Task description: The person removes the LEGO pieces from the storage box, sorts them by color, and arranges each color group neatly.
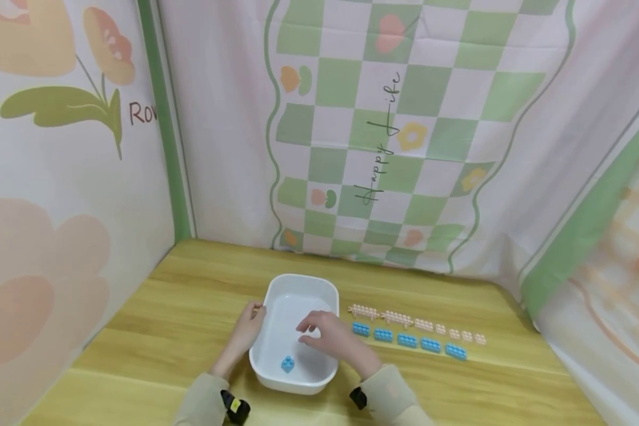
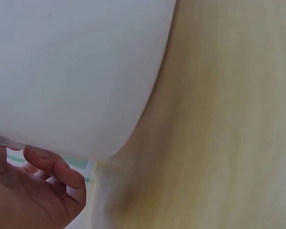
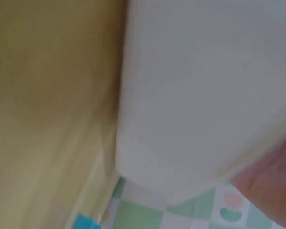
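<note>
A white plastic tub (image 1: 294, 387) stands on the table, and a small blue building block (image 1: 287, 364) lies inside near its front end. My left hand (image 1: 247, 325) holds the tub's left rim, its fingers curled at the edge in the left wrist view (image 2: 43, 186). Reaching in over the right rim, my right hand (image 1: 327, 337) hangs above the tub's floor with loosely bent fingers and thumb apart. Nothing shows between them. In the right wrist view, the tub's outer wall (image 3: 195, 95) hides most of that hand.
Right of the tub, several blue building blocks (image 1: 407, 340) form a row on the wooden table (image 1: 202, 290). Behind them runs a row of pale pink blocks (image 1: 423, 325), longer pieces at the left and small ones at the right. A checkered curtain (image 1: 335, 130) hangs along the table's back edge.
</note>
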A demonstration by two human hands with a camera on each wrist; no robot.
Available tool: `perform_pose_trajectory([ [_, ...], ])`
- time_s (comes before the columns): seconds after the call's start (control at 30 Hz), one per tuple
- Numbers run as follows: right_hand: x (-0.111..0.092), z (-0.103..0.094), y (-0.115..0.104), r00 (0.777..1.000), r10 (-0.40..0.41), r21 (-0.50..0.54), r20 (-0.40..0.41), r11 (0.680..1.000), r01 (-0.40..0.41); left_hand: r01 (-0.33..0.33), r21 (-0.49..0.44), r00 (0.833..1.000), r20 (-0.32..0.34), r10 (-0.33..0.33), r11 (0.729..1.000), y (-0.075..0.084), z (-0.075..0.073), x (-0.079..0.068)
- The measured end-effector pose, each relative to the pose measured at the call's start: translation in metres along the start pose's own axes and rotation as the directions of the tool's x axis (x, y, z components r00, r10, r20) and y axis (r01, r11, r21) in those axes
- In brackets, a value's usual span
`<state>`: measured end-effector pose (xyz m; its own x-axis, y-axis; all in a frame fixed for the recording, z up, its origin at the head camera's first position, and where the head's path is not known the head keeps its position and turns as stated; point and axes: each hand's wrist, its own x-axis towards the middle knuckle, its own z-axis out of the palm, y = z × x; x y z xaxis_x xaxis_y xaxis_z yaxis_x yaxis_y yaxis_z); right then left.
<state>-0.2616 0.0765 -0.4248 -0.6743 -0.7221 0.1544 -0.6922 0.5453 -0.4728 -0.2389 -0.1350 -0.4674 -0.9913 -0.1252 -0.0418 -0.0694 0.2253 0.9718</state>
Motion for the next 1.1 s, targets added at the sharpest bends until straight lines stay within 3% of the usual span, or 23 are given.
perform_pose_trajectory([
  [0.13, 0.005, 0.011, -0.002, 0.998, -0.063, -0.014, 0.03, 0.998, 0.063, -0.001, 0.011, 1.0, -0.001, 0.001, 1.0, 0.0, -0.001, 0.0],
  [0.33, 0.007, 0.017, -0.007, 0.994, -0.094, 0.008, 0.052, 0.996, 0.094, -0.008, 0.015, 1.0, -0.001, 0.008, 1.0, 0.0, -0.003, 0.0],
  [0.6, 0.004, 0.019, -0.008, 0.992, -0.001, 0.077, 0.123, 0.997, -0.008, -0.013, 0.009, 0.999, -0.031, 0.013, 1.0, -0.002, 0.001, 0.001],
  [0.67, 0.003, 0.018, -0.01, 0.992, -0.009, 0.081, 0.128, 0.997, -0.002, -0.012, 0.008, 0.999, -0.038, 0.013, 1.0, -0.002, 0.002, 0.001],
  [1.1, 0.0, 0.022, -0.01, 0.981, 0.017, -0.088, 0.195, 0.996, 0.001, -0.014, 0.009, 1.0, -0.028, 0.014, 1.0, -0.001, 0.002, 0.001],
])
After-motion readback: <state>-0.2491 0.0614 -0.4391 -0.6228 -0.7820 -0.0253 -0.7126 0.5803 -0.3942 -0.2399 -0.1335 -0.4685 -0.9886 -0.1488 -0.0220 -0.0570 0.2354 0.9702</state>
